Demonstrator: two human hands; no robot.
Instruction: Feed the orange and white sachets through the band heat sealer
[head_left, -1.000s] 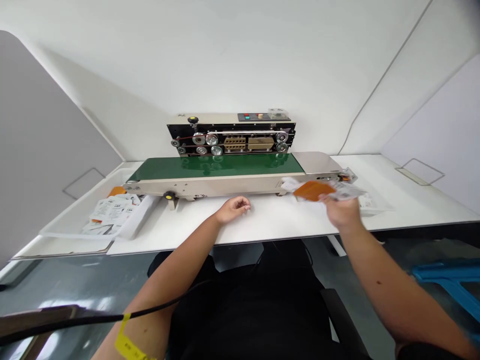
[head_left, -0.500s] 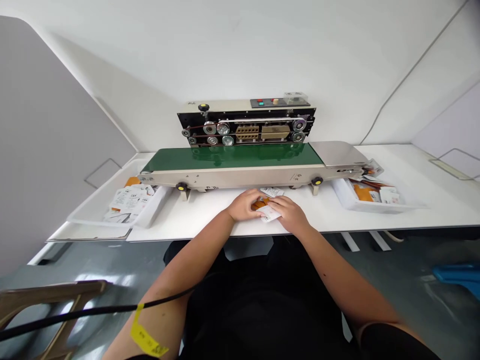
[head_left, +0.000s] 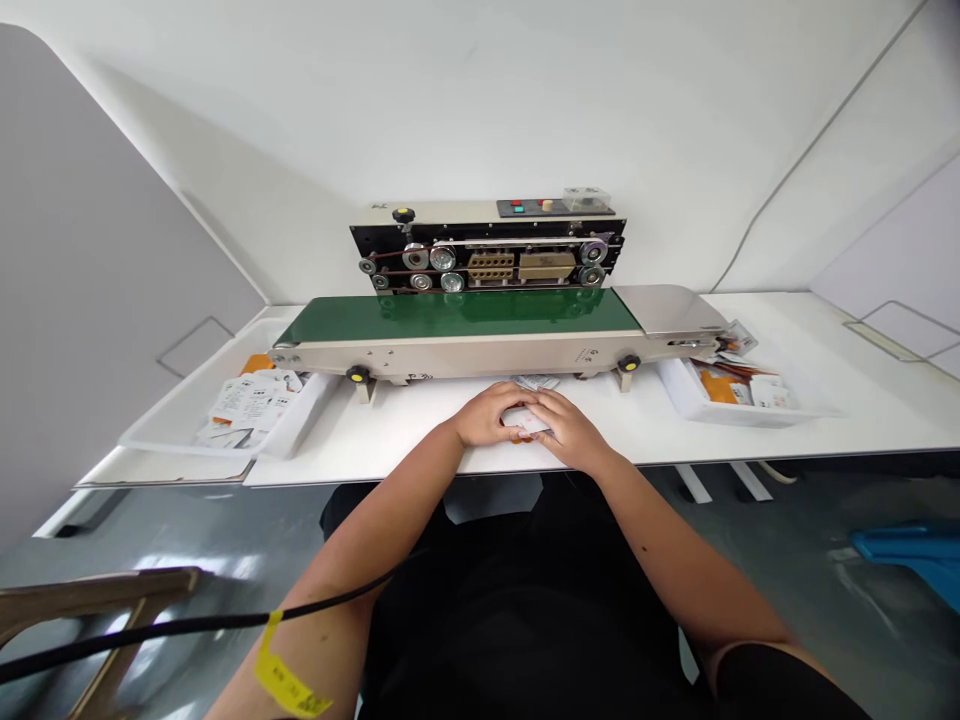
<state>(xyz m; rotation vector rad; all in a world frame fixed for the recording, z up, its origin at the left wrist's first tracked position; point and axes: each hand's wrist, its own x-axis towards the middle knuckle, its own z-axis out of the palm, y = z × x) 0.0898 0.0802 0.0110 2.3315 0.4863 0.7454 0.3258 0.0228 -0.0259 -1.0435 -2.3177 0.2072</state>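
Near the table's front edge, both hands hold a small stack of white and orange packets (head_left: 527, 420). My left hand (head_left: 487, 415) is closed around the left side of the stack. Gripping it from the right is my right hand (head_left: 568, 430), its fingers curled over the top. A white face shows uppermost, with a bit of orange underneath; the fingers cover the rest. Just behind the hands a printed white packet (head_left: 537, 381) lies on the table, partly hidden by the fingers.
A band sealing machine (head_left: 487, 250) with a green conveyor belt (head_left: 457, 315) spans the table (head_left: 390, 430) behind my hands. At the left stands a white bin (head_left: 296, 440) of packets, at the right another bin (head_left: 697, 405). A black cable crosses my left arm.
The packets have tilted and shifted between my hands: orange showed above the white face before, now a little shows below it. My hands have drawn closer together. The view has shifted slightly.
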